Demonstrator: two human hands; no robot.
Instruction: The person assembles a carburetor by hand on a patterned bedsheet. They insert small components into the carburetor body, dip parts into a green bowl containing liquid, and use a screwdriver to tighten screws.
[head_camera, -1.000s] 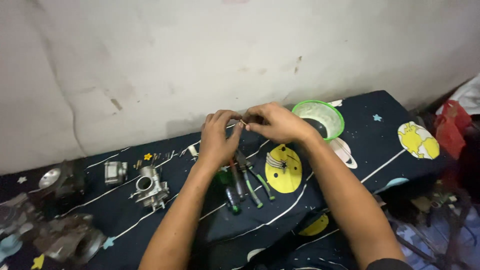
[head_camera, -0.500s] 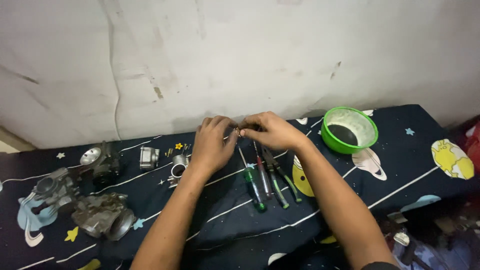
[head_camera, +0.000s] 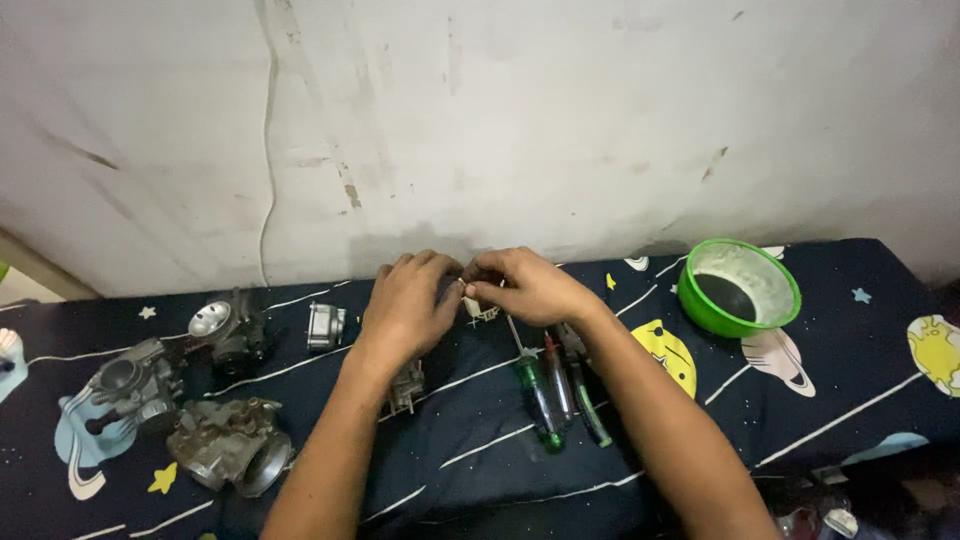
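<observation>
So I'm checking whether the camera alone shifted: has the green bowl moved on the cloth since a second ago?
No. The green bowl sits just above the white rocket print on the cloth, as it did earlier; only the view panned.

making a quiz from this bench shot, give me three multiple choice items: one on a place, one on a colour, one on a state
1. Where is the bowl? A far right of the cloth B between the carburetors C on the floor
2. What colour is the bowl? A red B green C white
3. What are the hands doing? A resting flat and apart B holding a small part together C lifting a screwdriver

A: it sits right of both hands.
B: its rim is bright green.
B: the left hand and right hand pinch a small part above the screwdrivers.
</observation>
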